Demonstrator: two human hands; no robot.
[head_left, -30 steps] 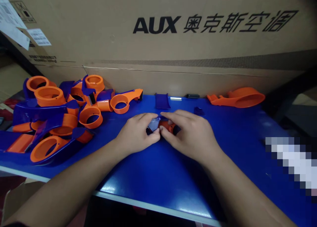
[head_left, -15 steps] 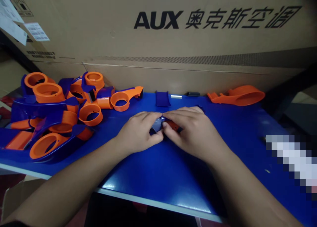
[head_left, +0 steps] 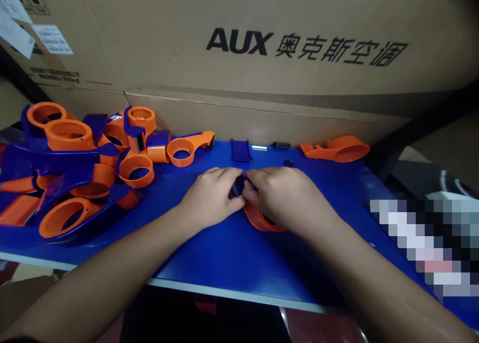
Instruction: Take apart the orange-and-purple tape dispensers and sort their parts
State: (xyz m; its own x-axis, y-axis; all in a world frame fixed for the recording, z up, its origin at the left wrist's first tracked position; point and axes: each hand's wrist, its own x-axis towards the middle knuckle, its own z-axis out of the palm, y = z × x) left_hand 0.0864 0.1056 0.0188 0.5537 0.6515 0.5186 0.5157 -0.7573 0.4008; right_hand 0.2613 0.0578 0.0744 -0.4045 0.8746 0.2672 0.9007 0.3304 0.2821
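Over the middle of the blue table, my left hand (head_left: 213, 195) and my right hand (head_left: 295, 195) meet on one orange plastic tape dispenser (head_left: 264, 223). Its round orange part shows below my right palm; the rest is hidden under the fingers. A dark blue or black piece (head_left: 239, 184) at its end sits between my left thumb and fingers. My right thumb and fingertips press on the same end, so both hands are closed. Just beyond my hands lie a curved dark blue plastic piece (head_left: 241, 151) and a small dark blue part (head_left: 288, 163).
On the left is a pile of several orange and blue tape dispensers (head_left: 69, 136). Along the back lie a silver metal strip (head_left: 259, 148), a black piece (head_left: 281, 145) and an orange dispenser body (head_left: 339, 150). A large cardboard box (head_left: 149, 43) stands behind the table (head_left: 209, 268).
The held dispenser has turned, so its orange round part now shows below my right hand. The grey face seen between my fingers now looks dark. The camera view has shifted slightly.
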